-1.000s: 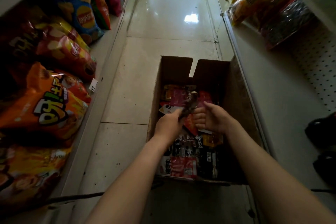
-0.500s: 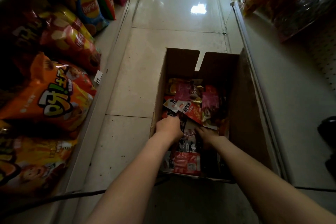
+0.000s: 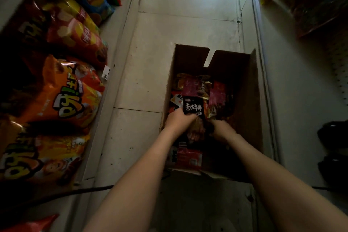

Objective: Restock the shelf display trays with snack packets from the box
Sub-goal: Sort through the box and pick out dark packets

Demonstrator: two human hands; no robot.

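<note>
Now we see the left hand (image 3: 178, 121) gripping a black packet (image 3: 193, 107), newly lifted from among the others in the box (image 3: 243, 90), while the right hand (image 3: 222, 130) digs beside it, fingers hidden; gathering proceeds, shelving remains.

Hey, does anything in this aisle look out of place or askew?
The price tag on the left shelf edge hangs tilted, not square. A dark cable trails across the floor near the box. The packets in the box lie jumbled; the left hand holds a black packet.
</note>
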